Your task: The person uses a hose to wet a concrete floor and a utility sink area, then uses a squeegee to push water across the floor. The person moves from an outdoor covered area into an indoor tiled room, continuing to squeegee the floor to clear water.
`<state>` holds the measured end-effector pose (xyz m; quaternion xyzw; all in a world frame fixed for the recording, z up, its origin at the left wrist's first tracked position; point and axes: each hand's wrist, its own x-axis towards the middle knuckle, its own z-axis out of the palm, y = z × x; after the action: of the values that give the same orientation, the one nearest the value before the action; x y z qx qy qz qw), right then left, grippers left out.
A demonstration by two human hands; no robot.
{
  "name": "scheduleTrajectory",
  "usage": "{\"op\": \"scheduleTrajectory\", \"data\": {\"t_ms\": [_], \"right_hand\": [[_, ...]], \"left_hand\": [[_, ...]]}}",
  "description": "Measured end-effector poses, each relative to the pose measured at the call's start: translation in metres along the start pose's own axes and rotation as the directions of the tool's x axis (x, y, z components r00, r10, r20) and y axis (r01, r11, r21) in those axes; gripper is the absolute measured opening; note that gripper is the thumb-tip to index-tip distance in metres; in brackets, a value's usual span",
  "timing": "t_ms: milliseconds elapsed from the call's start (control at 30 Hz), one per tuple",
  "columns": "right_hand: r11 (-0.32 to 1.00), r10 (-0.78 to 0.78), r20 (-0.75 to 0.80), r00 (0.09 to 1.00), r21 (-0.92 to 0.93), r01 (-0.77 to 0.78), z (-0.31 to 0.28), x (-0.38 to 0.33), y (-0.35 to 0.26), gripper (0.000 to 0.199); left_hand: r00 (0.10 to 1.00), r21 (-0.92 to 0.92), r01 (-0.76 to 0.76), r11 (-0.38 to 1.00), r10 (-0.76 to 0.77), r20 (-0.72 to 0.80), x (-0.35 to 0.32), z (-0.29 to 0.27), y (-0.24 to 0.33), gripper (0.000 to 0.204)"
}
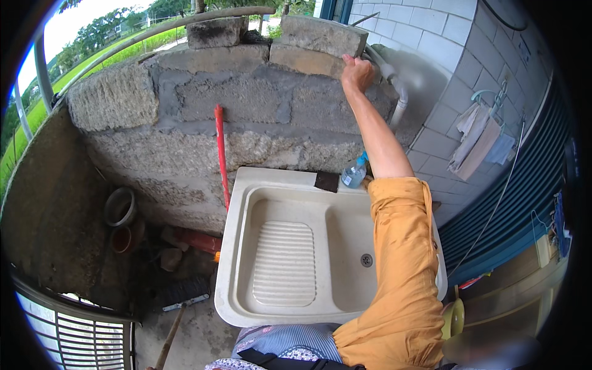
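Grey concrete everywhere up top, and the right hand is stretched far out and up, arm in a rolled mustard-yellow sleeve reaching across the basin. Fingers are curled over the near end of a rough grey concrete block that sits loose on the crest of the mortared block wall. That block runs long-ways left to right along the wall's top, tilted a little, and the hand has it at its right-hand end, pressed against the face there; whether the fingers truly clamp it or only rest on it, I cannot tell. A second darker loose block lies just to its left, near but apart from the hand.

No left hand anywhere in view, so the right arm is the only one near the block.

Below the arm sits a cream rectangular laundry sink with a ribbed washboard floor, a clear plastic spray bottle with a blue top on its back rim, just beside the forearm. A red-handled tool leans upright against the wall.
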<state>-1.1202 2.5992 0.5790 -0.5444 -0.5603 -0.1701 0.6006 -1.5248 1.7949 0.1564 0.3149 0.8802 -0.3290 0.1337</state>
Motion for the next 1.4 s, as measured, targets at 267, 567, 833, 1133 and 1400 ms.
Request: {"op": "scheduleTrajectory", "data": {"t_ms": [267, 567, 833, 1133, 1400], "right_hand": [[0.999, 0.05, 0.053, 0.997, -0.005, -0.05, -0.002, 0.003, 0.001, 0.028], [0.895, -0.401, -0.139, 0.905, 0.153, 0.42, -0.077, -0.04, -0.004, 0.038], [0.982, -0.125, -0.185, 0.975, 0.116, 0.148, -0.124, -0.035, 0.062, 0.08], [0.977, 0.143, 0.205, 0.968, 0.127, -0.171, -0.096, 0.021, 0.074, 0.05], [0.961, 0.143, 0.212, 0.967, 0.203, -0.187, -0.087, 0.023, 0.074, 0.049]], "left_hand": [[0.94, -0.088, -0.002, 0.996, 0.032, 0.34, -0.013, -0.062, 0.004, 0.057], [0.887, -0.098, 0.062, 0.993, -0.01, 0.462, -0.044, -0.12, 0.018, 0.067], [0.89, -0.172, 0.102, 0.98, -0.012, 0.456, -0.018, -0.064, 0.01, 0.061], [0.884, -0.209, 0.127, 0.97, -0.015, 0.467, 0.003, -0.034, 0.009, 0.055], [0.867, -0.229, 0.17, 0.958, -0.035, 0.497, 0.003, -0.014, 0.008, 0.05]]}}
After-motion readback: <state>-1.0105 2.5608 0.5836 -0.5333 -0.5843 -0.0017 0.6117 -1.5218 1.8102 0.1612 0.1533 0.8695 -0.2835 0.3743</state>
